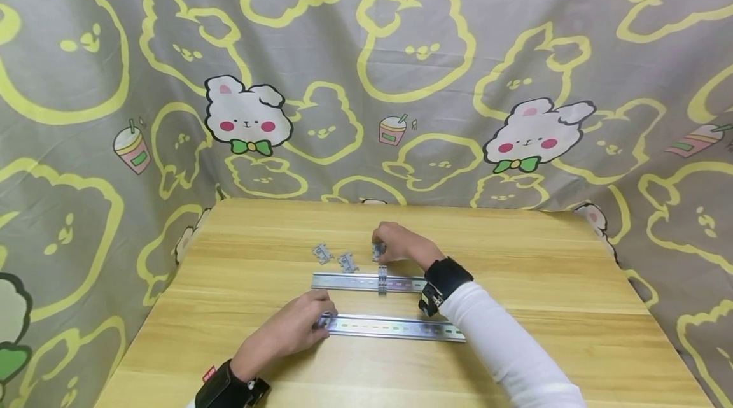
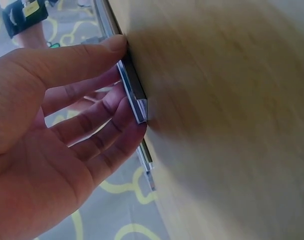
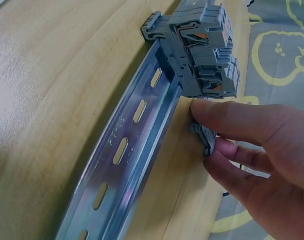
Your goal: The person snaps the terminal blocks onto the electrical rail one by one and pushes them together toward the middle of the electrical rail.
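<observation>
In the head view, my left hand (image 1: 294,324) holds the left end of the near slotted metal DIN rail (image 1: 395,326). The left wrist view shows the thumb on one side of that rail (image 2: 133,82) and fingers on the other. My right hand (image 1: 405,244) is just behind the far DIN rail (image 1: 346,281), pinching a grey terminal block (image 3: 207,137) between thumb and fingers; the hand partly hides it. Grey terminal blocks (image 3: 201,50) stand clipped across the far rail, right beside the right hand.
Two loose grey terminal blocks, one (image 1: 322,253) farther left and one (image 1: 347,262) closer, lie behind the far rail. Both rails lie roughly parallel on the wooden table (image 1: 515,255). A patterned grey curtain (image 1: 321,172) hangs behind and at the sides.
</observation>
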